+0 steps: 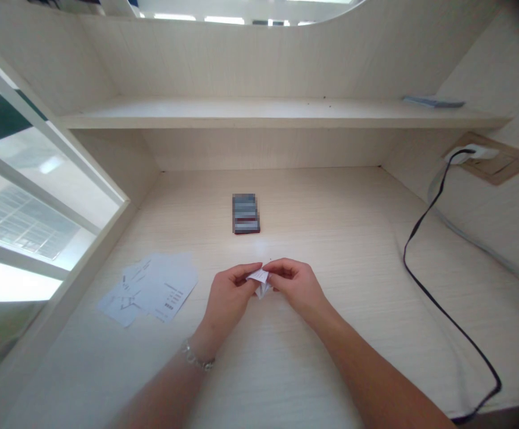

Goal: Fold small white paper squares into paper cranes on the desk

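Head view, left hand (230, 298) and right hand (302, 292) both pinch 1 folded paper (262, 286), printed sheets (158, 286) lie left, dark rectangular object (245, 213) beyond.

A pale wood-grain worktop (322, 202) runs back to a matching panel (259, 59), crossed by a long shelf (223, 111). On the left is a bright window (22, 220) with white bars (31, 185); on the right wall (518, 220) sits a tan socket plate (512, 167). Light strips (224, 20) show beyond the panel's curved top edge.
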The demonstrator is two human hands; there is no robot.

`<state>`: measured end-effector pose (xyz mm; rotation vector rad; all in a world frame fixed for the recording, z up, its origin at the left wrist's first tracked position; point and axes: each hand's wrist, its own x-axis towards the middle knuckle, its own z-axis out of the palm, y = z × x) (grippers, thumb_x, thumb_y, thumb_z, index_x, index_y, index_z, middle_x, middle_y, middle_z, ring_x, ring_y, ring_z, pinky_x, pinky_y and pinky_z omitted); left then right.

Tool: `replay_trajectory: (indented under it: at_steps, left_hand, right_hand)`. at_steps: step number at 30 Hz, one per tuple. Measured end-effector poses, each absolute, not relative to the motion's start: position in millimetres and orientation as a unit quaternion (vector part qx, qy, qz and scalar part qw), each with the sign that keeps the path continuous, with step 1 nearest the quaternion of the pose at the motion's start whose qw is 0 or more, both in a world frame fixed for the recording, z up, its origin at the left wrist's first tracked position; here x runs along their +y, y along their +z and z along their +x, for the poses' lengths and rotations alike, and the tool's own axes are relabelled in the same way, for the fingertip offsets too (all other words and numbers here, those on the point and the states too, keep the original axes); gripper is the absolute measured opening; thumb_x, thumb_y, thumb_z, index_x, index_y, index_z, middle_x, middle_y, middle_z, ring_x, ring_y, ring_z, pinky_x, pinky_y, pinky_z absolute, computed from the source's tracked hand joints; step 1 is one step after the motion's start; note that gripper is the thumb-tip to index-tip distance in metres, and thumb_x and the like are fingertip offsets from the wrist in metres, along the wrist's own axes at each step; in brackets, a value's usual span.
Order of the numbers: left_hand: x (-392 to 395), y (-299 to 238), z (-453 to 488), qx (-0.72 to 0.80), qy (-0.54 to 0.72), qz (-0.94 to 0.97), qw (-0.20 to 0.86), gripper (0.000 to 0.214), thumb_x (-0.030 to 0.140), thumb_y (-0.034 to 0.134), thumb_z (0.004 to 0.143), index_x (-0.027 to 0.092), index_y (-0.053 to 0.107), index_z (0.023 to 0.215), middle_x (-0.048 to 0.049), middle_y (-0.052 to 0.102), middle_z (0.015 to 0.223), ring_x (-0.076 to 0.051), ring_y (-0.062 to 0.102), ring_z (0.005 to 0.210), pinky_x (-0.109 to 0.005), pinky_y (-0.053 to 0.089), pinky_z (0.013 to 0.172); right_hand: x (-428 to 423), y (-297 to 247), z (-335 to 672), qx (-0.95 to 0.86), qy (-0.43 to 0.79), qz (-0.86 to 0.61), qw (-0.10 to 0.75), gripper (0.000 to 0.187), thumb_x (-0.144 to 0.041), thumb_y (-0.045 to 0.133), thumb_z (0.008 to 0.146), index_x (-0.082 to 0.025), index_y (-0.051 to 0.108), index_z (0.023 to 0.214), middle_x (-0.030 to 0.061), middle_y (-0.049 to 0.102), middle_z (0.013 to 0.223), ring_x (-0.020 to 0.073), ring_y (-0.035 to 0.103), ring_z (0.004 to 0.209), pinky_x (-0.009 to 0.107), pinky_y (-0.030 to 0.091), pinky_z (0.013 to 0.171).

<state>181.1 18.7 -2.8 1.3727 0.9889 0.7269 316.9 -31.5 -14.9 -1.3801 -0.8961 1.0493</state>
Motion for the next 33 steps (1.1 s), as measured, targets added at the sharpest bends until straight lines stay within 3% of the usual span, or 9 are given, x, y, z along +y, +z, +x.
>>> replay_trajectory:
  at_steps: [10,15,24,33]
  left_hand:
    - [16,-1,179,0.371,0.377,0.605,0.596,0.014,0.015,0.063,0.069,0.017,0.07,0.081,-0.0021,0.07,0.081,-0.014,0.063,0.072,-0.022,0.049,0.066]
    - [16,2,177,0.358,0.369,0.639,0.572,0.018,0.012,0.062,0.069,0.018,0.071,0.082,-0.0033,0.071,0.085,-0.016,0.064,0.078,-0.024,0.049,0.073]
    - [19,4,176,0.372,0.338,0.635,0.586,0.016,0.016,0.064,0.067,0.016,0.071,0.081,-0.0054,0.071,0.082,-0.018,0.064,0.076,-0.026,0.049,0.071]
    - [20,4,178,0.382,0.325,0.619,0.604,0.018,0.028,0.063,0.072,0.014,0.069,0.082,-0.0059,0.07,0.081,-0.016,0.061,0.075,-0.025,0.047,0.068]
  right_hand:
    - [-32,-7,318,-0.365,0.425,-0.555,0.615,0.008,-0.019,0.07,0.06,-0.019,0.069,0.067,0.0007,0.067,0.065,0.0141,0.061,0.062,0.026,0.048,0.061]
    - [-35,-4,321,-0.405,0.42,-0.551,0.596,0.008,-0.021,0.068,0.065,-0.019,0.07,0.072,0.0023,0.068,0.072,0.016,0.063,0.068,0.028,0.05,0.066]
    - [-39,2,326,-0.472,0.385,-0.572,0.549,0.011,-0.022,0.067,0.067,-0.021,0.071,0.077,0.005,0.067,0.083,0.0194,0.063,0.08,0.033,0.05,0.074]
    - [-35,-6,323,-0.429,0.418,-0.583,0.549,0.014,-0.03,0.066,0.069,-0.017,0.066,0.076,0.003,0.065,0.073,0.0154,0.059,0.067,0.029,0.048,0.064]
